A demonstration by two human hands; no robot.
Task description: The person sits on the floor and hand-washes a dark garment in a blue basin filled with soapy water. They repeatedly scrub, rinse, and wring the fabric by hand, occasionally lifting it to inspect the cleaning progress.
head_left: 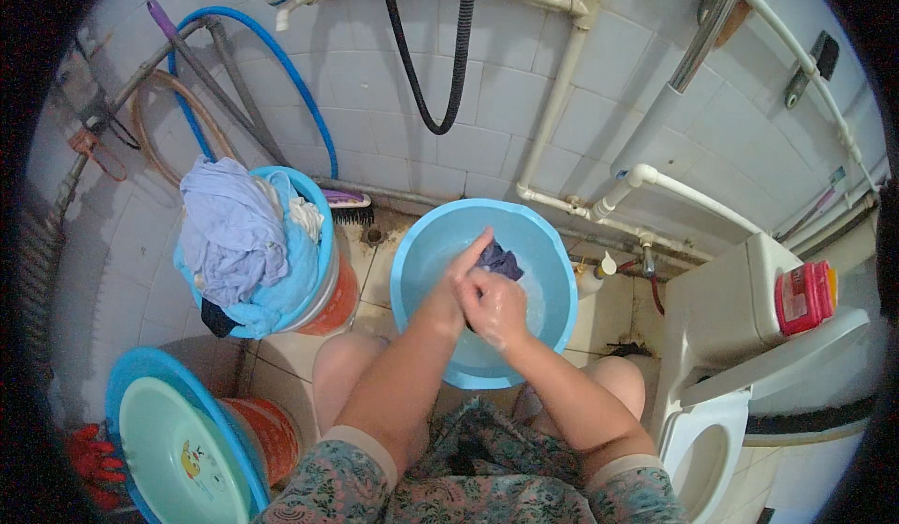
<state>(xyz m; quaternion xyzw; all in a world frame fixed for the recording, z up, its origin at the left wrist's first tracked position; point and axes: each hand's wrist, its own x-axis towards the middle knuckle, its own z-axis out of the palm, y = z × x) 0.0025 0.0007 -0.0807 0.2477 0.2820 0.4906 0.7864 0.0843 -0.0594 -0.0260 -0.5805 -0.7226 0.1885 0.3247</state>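
Note:
Over a light blue basin (409, 260) with shallow, cloudy water, my two wet hands press together around a small dark purple cloth (503, 261). My right hand (493, 309) is closed in a fist, its knuckles against my left hand. My left hand (464, 273) is turned edge-on, with a finger stretched straight along the cloth. Its other fingers are mostly hidden. Part of the cloth sticks out past the hands towards the basin's far side, and a dark bit shows below the right fist.
Left of the basin, a blue tub (323, 213) piled with lavender laundry (232, 234) rests on an orange bucket (332, 304). Nearer stand nested basins (140, 402). A white bottle (592, 276) is right of the basin, before a toilet (712, 449). A black hose (456, 65) hangs ahead.

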